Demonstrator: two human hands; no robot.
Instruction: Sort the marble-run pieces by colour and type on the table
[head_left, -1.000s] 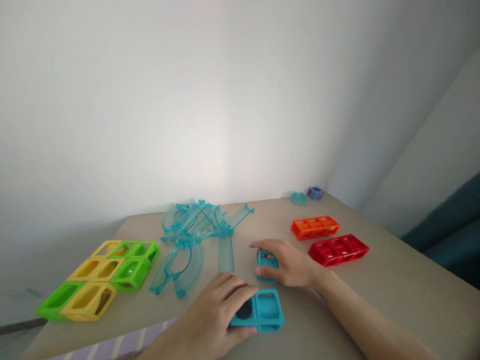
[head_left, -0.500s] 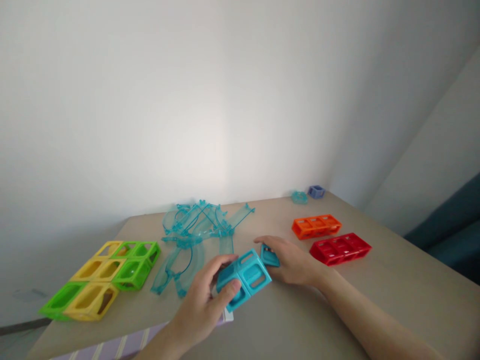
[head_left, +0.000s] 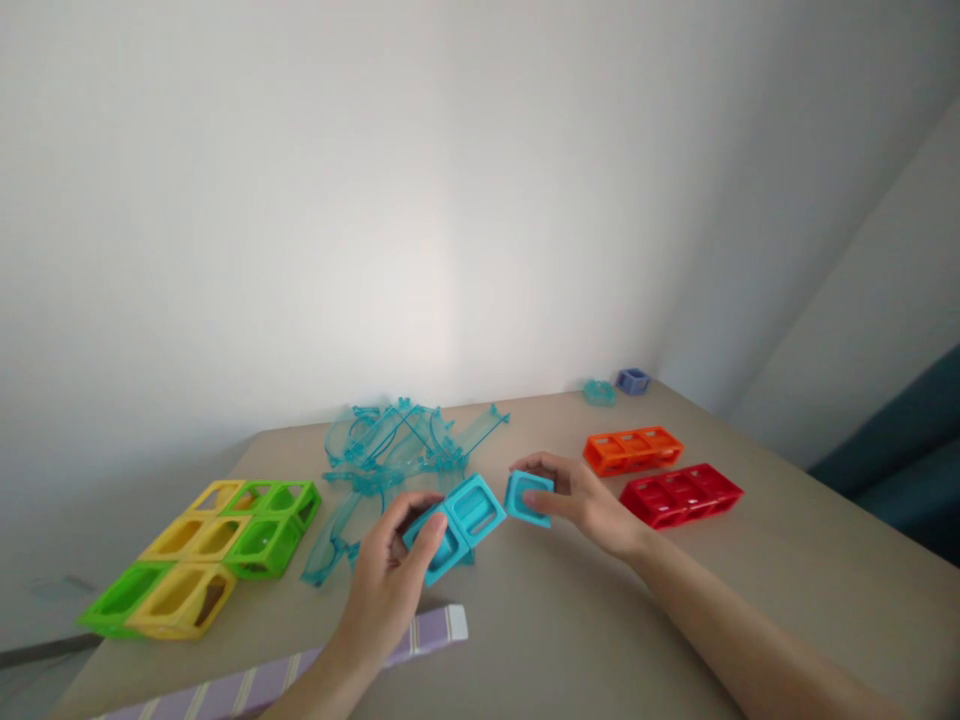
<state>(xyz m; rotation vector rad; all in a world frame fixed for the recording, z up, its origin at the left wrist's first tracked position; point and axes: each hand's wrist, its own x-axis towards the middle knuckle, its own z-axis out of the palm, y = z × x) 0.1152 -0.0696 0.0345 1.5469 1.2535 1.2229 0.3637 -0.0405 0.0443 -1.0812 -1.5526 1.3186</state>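
My left hand (head_left: pixel 401 555) is closed around a pair of joined turquoise hollow cube blocks (head_left: pixel 477 508), thumb on the near face. Just to the right, my right hand (head_left: pixel 581 498) pinches a single turquoise cube block (head_left: pixel 523 498) of the same kind, thumb pressed on its face. The corner of the single cube comes close to the right end of the pair; whether they touch I cannot tell. Both are held above the table. Behind my left hand lies a heap of clear turquoise track pieces (head_left: pixel 390 470), partly hidden by the hand and blocks.
Joined yellow and green cube blocks (head_left: pixel 259 545) lie at the left. An orange row (head_left: pixel 634 452) and a red row (head_left: pixel 682 496) of blocks sit at the right. A blue-violet cube (head_left: pixel 634 380) and a small clear turquoise piece (head_left: pixel 599 392) stand far back. A purple striped strip (head_left: pixel 431 632) lies in front.
Both hands have risen slightly. The left has shifted left with its turquoise pair, whose faces are turned more towards me. The single cube in my right hand has turned its face into view.
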